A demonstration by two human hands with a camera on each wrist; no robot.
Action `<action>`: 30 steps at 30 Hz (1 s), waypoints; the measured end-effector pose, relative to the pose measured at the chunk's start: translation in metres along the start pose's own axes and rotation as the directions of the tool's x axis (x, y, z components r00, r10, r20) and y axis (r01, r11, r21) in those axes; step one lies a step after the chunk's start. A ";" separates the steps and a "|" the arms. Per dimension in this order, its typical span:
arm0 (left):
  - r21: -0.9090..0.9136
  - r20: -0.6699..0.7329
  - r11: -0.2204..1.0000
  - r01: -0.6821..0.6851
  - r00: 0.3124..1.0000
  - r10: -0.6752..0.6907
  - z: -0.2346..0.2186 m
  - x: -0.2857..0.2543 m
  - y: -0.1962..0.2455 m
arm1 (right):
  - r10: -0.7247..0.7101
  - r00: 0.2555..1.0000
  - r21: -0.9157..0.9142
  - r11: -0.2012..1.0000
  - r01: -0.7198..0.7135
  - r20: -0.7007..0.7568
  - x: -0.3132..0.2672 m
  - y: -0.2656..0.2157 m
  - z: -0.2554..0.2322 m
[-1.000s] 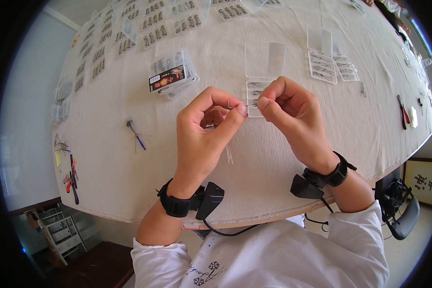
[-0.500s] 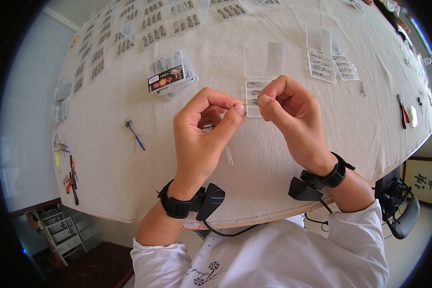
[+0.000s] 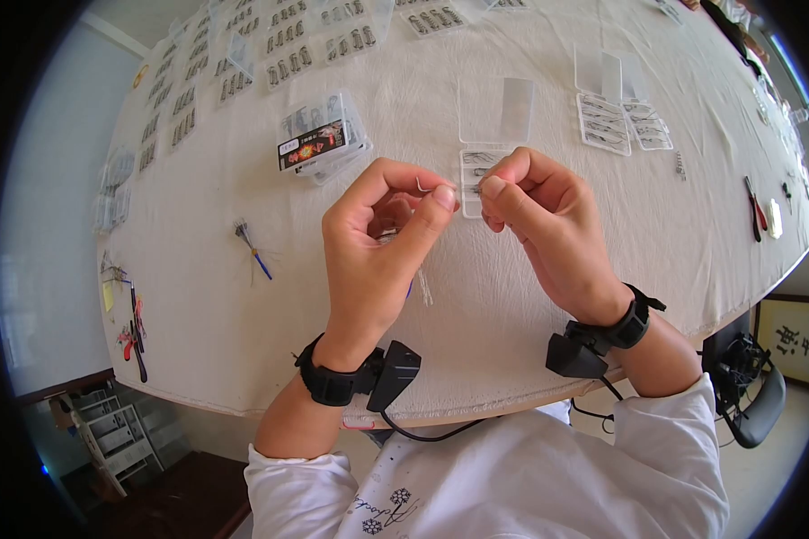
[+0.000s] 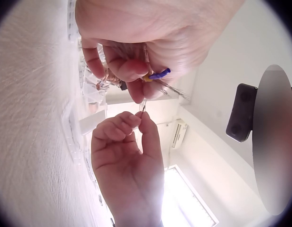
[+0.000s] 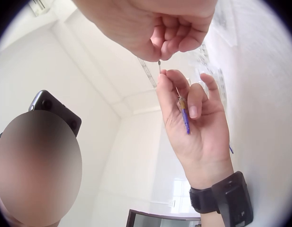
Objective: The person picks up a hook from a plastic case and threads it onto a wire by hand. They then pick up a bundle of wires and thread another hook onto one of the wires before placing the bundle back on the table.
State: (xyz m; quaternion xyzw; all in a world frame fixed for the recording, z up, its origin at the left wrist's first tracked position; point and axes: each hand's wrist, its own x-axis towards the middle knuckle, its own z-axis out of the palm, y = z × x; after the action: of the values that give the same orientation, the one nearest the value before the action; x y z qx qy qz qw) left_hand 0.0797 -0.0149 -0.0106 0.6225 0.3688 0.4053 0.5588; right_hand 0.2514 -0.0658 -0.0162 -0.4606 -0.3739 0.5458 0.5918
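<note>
My left hand [image 3: 373, 238] pinches a thin, pale, curved wire like a fish hook [image 3: 420, 187] between thumb and index finger. Under its other fingers it also keeps a small bundle with a blue end [image 5: 184, 113], whose pale strands [image 3: 425, 287] hang below the palm. Facing it, my right hand [image 3: 553, 229] pinches a tiny dark metal piece [image 5: 159, 62] at the end of the thin line running between both sets of fingertips. What that piece is, I cannot tell. Just beyond the fingertips lies an open clear compartment box [image 3: 469, 213], partly covered by the right hand.
A stack of clear boxes [image 3: 355, 144] with a black label stands at back left. Another blue-ended bundle [image 3: 253, 251] lies on the cloth. Open hook boxes [image 3: 604, 126] sit back right, red-handled pliers [image 3: 755, 216] at far right, and more tools [image 3: 137, 332] at the left edge.
My left hand has shifted slightly left and up, and the fingertips of the two hands are a little farther apart. A bit of blue now shows beside the left palm.
</note>
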 end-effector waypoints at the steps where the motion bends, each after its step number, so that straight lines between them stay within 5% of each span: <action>1: -0.009 -0.005 1.000 -0.020 1.000 0.020 0.001 0.001 -0.002 | 0.011 1.000 0.007 1.000 -0.011 0.008 0.000 -0.001 0.001; 5: -0.084 -0.013 0.994 -0.072 0.997 0.071 0.000 0.002 -0.003 | 0.117 0.990 -0.134 0.985 -0.106 0.075 0.000 -0.008 0.001; 8: -0.038 -0.008 0.999 0.008 1.000 -0.008 0.001 0.002 0.002 | -0.216 0.975 -0.256 0.947 0.195 -0.057 0.003 0.000 0.006; 11: 0.127 0.057 0.992 0.001 0.998 -0.008 -0.001 0.004 0.004 | -0.413 0.904 -0.551 0.731 0.402 0.111 0.007 -0.006 -0.004; 17: 0.131 0.083 0.988 -0.079 0.994 0.068 -0.001 0.006 -0.003 | -0.345 0.919 -0.643 0.663 0.382 0.191 0.005 -0.007 -0.001; 20: 0.136 0.145 0.989 -0.056 0.989 0.037 -0.002 0.005 -0.003 | -0.296 0.939 -0.633 0.697 0.336 0.173 0.004 -0.008 -0.004; 23: -0.109 0.087 0.993 0.047 0.996 -0.038 0.005 0.003 0.006 | -0.221 0.963 -0.465 0.844 0.268 0.153 0.007 0.000 -0.011; 26: -0.068 0.204 0.977 0.202 0.961 -0.184 -0.004 0.004 0.005 | 0.002 0.997 -0.171 0.985 0.011 0.076 0.004 -0.005 -0.006; 30: -0.092 0.224 0.980 0.174 0.963 -0.150 -0.002 0.005 0.006 | 0.065 0.995 -0.004 0.998 -0.064 0.070 0.003 -0.004 -0.003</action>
State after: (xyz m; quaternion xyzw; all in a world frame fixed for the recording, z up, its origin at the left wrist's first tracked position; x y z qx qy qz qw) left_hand 0.0798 -0.0107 -0.0037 0.5986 0.3328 0.3080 0.6603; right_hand 0.2559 -0.0633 -0.0135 -0.4535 -0.3798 0.5801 0.5600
